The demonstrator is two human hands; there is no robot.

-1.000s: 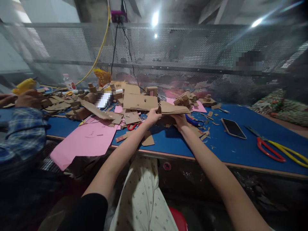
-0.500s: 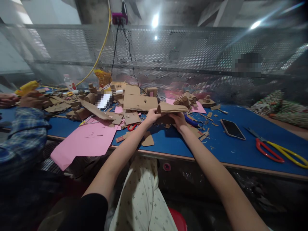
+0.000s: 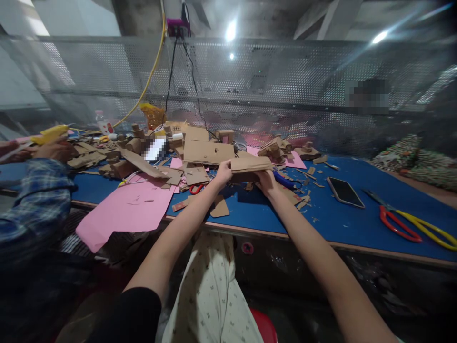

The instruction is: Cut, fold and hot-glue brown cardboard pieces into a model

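A folded piece of brown cardboard [image 3: 252,165] is held just above the blue tabletop between my two hands. My left hand [image 3: 223,174] pinches its left end, thumb on the near side. At the right end, my right hand [image 3: 266,181] grips it from below, with most of its fingers hidden under the cardboard. Behind it stands a larger cardboard piece [image 3: 209,151] with a small hole. Beneath and around my hands lie cardboard offcuts [image 3: 219,207], and a blue-handled tool [image 3: 285,181] is just right of my right hand.
Red-and-yellow-handled scissors [image 3: 400,224] and a phone [image 3: 345,192] lie on the right. Pink paper [image 3: 124,209] overhangs the front edge at left. A co-worker's hand [image 3: 55,150] holds a yellow glue gun [image 3: 50,135] at far left. A perforated metal screen [image 3: 285,76] rises behind.
The cardboard in my hands has tilted, so more of its broad face shows, and its right end reaches less far right. The co-worker's glue gun has moved slightly right.
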